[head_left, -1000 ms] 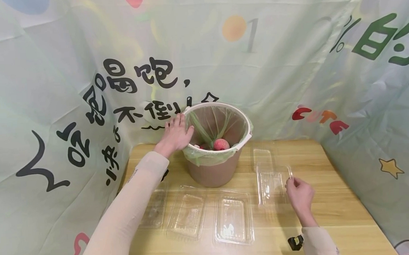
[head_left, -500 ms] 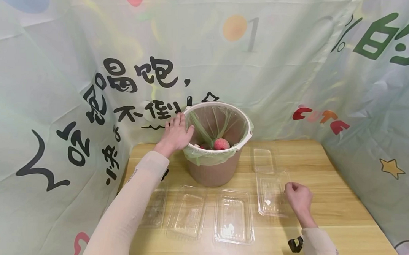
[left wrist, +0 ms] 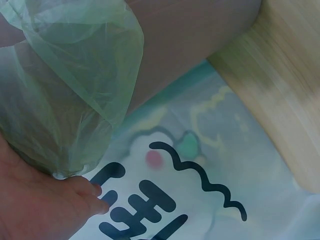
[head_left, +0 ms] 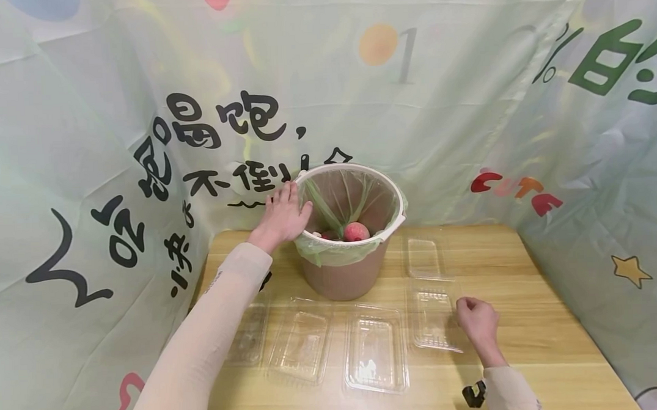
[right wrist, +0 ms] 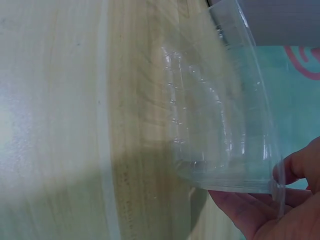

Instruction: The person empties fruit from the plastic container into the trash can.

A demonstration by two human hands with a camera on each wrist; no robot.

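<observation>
My left hand (head_left: pixel 282 215) rests on the left of the white rim of a brown bucket (head_left: pixel 343 278), fingers laid over it. In the left wrist view its fingertips show beside the green bag (left wrist: pixel 85 70) that lines the bucket. A round pinkish-red fruit (head_left: pixel 356 232) and small reddish pieces, partly hidden by the near rim, lie inside. My right hand (head_left: pixel 478 319) pinches the edge of a clear plastic container (head_left: pixel 435 316), thumb on one side and fingers on the other. In the right wrist view that container (right wrist: pixel 215 120) is tilted, close over the table.
More clear containers lie on the wooden table (head_left: pixel 532 330): one (head_left: pixel 423 259) right of the bucket, one (head_left: pixel 374 350) in front, one (head_left: pixel 301 347) further left and one (head_left: pixel 248 337) partly behind the left forearm. Printed cloth walls (head_left: pixel 441 133) close in the back and sides.
My right hand has moved slightly toward me with the pinched container, separating it from the one behind. The left hand and bucket have stayed in place.
</observation>
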